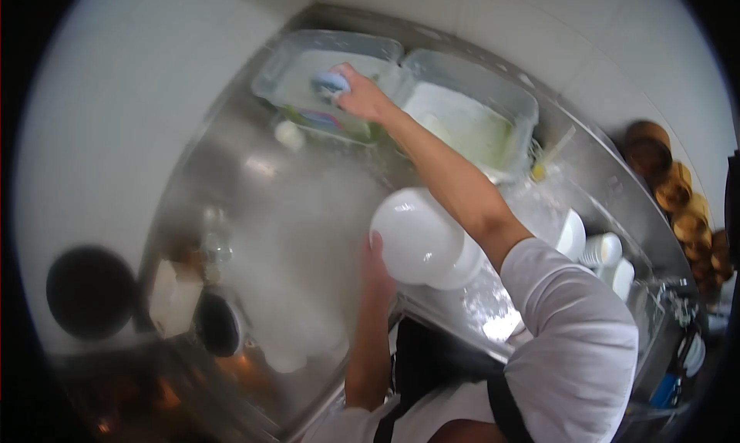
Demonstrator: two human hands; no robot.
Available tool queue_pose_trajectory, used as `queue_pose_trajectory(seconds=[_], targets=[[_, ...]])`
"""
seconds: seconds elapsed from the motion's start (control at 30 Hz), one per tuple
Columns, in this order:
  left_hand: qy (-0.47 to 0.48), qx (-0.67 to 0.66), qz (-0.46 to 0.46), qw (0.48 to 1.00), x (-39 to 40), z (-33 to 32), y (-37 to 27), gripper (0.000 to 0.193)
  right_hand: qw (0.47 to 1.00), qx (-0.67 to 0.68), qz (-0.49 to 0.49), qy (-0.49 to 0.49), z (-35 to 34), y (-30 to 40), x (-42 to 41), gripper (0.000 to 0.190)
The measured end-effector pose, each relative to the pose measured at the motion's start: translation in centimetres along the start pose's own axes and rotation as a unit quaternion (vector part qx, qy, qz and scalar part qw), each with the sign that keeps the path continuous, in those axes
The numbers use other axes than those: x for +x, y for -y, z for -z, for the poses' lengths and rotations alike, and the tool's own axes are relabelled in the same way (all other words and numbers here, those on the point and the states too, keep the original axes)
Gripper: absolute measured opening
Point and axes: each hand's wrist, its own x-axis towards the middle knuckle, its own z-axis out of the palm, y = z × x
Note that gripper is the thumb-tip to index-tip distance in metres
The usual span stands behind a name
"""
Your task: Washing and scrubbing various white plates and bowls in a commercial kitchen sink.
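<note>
My right hand (361, 93) grips a pale blue scrubbing sponge (331, 83), blurred by motion, over a translucent plastic tub (272, 85) of cloudy liquid. Closer to my body, my left hand (378, 264) holds a round white dish (413, 235) by its left edge, its smooth surface facing up. Under it, a second white dish (462, 267) shows at the lower right; whether my fingers hold that one too, I cannot tell. A second translucent tub (526, 113) with whitish suds and greenish liquid stands beside the first.
Foam or haze covers part of the steel sink counter (196, 171) at left. White cups (601, 249) and dishes lie at right, near stacked brown round containers (691, 229) along the wall. A dark round pan (89, 293) and a white angular dish (175, 298) are at lower left.
</note>
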Motion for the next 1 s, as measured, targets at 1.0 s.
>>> queue_pose_trajectory(seconds=[1.0], targets=[[0.528, 0.465, -0.143, 0.696, -13.7, -25.2, 32.5, 0.059, 0.489, 0.349, -0.403, -0.69, 25.9, -7.6, -88.5, 0.057]])
